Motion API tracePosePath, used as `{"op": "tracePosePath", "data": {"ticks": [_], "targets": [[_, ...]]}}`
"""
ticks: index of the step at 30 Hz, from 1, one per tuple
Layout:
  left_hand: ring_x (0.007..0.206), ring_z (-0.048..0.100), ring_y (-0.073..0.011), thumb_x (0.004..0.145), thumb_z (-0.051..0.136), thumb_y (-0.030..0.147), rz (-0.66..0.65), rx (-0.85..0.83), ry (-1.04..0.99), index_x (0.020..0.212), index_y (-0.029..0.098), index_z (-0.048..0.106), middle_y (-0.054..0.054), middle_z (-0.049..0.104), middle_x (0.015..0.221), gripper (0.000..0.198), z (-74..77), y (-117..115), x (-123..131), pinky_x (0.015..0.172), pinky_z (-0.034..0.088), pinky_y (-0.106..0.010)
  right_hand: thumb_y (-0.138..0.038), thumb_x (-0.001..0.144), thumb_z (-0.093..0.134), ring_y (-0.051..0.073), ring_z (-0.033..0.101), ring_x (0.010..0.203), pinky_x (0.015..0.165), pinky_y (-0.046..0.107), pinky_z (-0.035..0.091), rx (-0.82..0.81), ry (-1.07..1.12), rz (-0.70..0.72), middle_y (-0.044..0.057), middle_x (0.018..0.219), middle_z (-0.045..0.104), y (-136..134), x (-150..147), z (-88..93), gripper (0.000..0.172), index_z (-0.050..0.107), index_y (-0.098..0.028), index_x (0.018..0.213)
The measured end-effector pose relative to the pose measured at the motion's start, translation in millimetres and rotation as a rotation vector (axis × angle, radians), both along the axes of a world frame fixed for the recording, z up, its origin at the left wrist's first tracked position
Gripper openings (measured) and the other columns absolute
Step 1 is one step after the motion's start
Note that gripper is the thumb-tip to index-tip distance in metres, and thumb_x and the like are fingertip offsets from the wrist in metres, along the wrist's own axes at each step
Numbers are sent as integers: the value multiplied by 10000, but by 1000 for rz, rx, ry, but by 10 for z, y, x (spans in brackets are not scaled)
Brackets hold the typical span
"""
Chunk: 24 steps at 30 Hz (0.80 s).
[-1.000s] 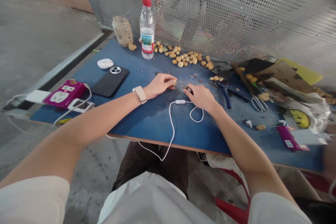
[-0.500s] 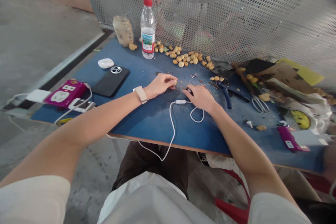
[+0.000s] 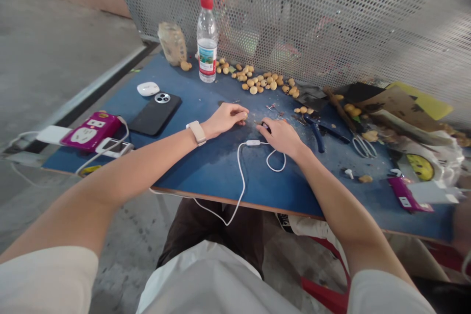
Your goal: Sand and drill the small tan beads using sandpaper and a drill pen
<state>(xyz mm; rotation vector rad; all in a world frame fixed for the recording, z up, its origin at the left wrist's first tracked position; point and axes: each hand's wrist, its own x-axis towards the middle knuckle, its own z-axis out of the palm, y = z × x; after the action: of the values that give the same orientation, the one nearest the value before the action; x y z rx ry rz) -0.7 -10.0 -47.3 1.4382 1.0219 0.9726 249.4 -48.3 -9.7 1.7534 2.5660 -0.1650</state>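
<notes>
Fine work beyond the cable switch point(image 3: 253, 143): left hand point(image 3: 226, 119) pinches small piece point(image 3: 245, 117); right hand point(image 3: 282, 135) apparently grips dark object point(image 3: 265, 126); steadiness seems needed.

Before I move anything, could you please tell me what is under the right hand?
At the right hand, part of a dark object shows beside the thumb, and a white cord reaches the hand's edge. The hand hides the rest, and whether they join.

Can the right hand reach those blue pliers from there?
Probably yes: the blue pliers lie close beside the right hand, with nothing seen between, though it holds a dark tool.
</notes>
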Motion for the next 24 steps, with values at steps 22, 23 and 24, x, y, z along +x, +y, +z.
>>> {"op": "tracePosePath", "data": {"ticks": [22,23,24], "targets": [[910,861,-152,1171,796,68,-4,6,2,1228,99,927,-106,925,1044,147,-4,-7,0,998,725,-334,-474,1338,461,373,867,1195,980,421,542,-10,-14,-21,197,1307,934,-30,-25,57,430,804,-214,1348],[920,864,-155,1173,794,76,-7,9,2,1236,100,925,-108,927,1045,148,-11,-3,-1,998,725,-331,-476,1338,463,372,868,1197,980,419,541,-15,-12,-22,195,1309,935,-31,-26,59,430,805,-216,1346],[925,866,-156,1176,791,81,-8,10,3,1241,99,923,-110,928,1048,149,-17,2,-3,997,724,-328,-477,1339,462,371,868,1199,978,417,541,-15,-7,-26,193,1309,936,-32,-28,59,430,804,-217,1351]]}}
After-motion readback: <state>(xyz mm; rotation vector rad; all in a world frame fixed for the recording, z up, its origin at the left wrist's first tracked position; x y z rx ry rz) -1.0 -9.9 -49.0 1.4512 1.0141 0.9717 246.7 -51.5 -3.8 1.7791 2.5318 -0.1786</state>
